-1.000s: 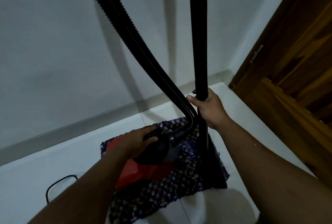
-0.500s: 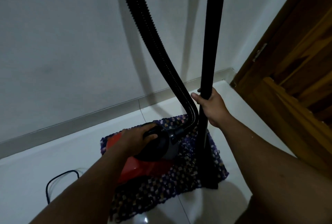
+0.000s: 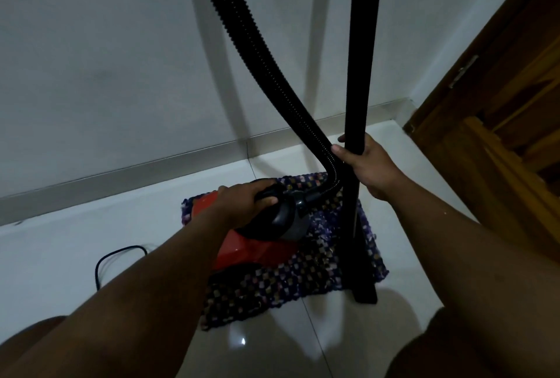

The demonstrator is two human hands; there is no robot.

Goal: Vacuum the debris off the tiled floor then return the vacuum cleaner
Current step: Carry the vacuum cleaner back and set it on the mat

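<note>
A red and black vacuum cleaner (image 3: 242, 249) sits on a dark patterned mat (image 3: 303, 283) on the white tiled floor (image 3: 60, 256). My left hand (image 3: 242, 200) is closed over its black top handle. A ribbed black hose (image 3: 260, 53) rises from the vacuum's front out of the top of the view. My right hand (image 3: 372, 165) grips the straight black wand (image 3: 362, 74), which stands nearly upright. The wand's nozzle end (image 3: 363, 290) rests at the mat's right edge on the floor.
A black power cord (image 3: 115, 259) loops on the tiles left of the mat. A white wall (image 3: 106, 59) with a grey skirting runs behind. A wooden door and frame (image 3: 500, 120) stand at the right.
The view has shifted slightly, so hose and wand appear further right. Both hands keep their grips on the handle and the wand; the vacuum stays on the mat.
</note>
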